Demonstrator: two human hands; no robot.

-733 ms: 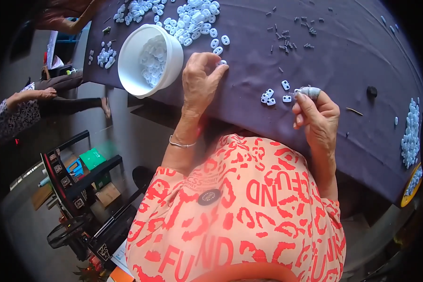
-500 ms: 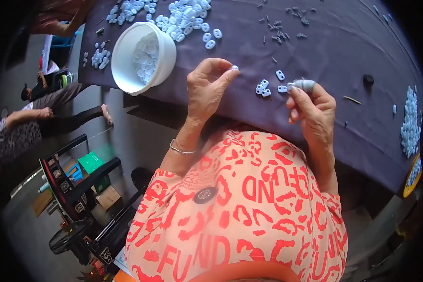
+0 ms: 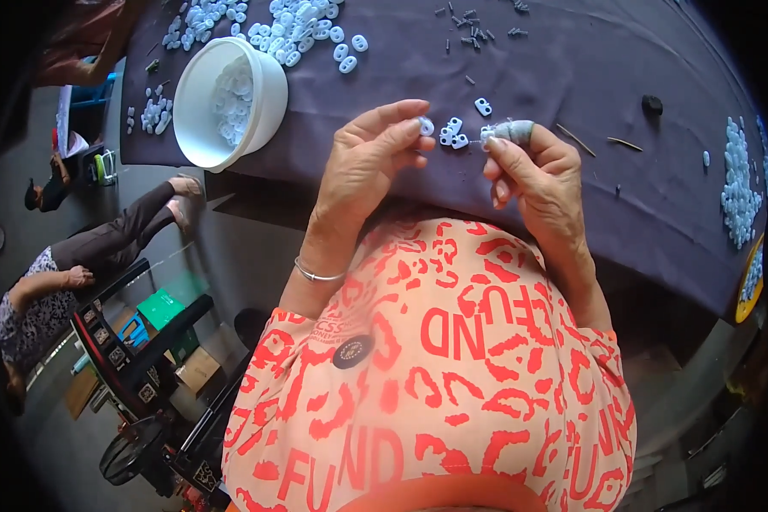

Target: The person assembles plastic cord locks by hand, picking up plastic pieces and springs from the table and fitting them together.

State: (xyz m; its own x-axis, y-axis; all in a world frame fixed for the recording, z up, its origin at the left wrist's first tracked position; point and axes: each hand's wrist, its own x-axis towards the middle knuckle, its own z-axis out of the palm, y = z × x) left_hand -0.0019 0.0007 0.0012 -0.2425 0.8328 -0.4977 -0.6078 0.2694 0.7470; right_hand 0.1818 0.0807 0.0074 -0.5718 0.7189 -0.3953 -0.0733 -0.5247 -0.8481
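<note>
left hand (image 3: 371,166) pinches white clip (image 3: 426,126) | right hand (image 3: 533,175) pinches grey piece (image 3: 510,131) | risk: loose pinch drops clip onto tabletop (image 3: 572,60)

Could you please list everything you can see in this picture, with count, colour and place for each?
Table cloth: one, dark purple, across the top.
Bowl: one, white, upper left at the table edge, holding small white parts.
Loose plastic parts: many, white, heaped above the bowl.
Parts pile: many, pale blue-white, far right.
Small parts: a few, white, between the hands.
Small pins: several, dark grey, top centre.
Dark knob: one, black, upper right.
Seated person: one, patterned top, left floor.
Equipment cart: one, black, lower left.
Shirt: one, orange-red print, centre.
Bracelet: one, silver, left wrist.
Left hand: pinching a white part.
Right hand: grey-covered fingertip, holding a small part.
</note>
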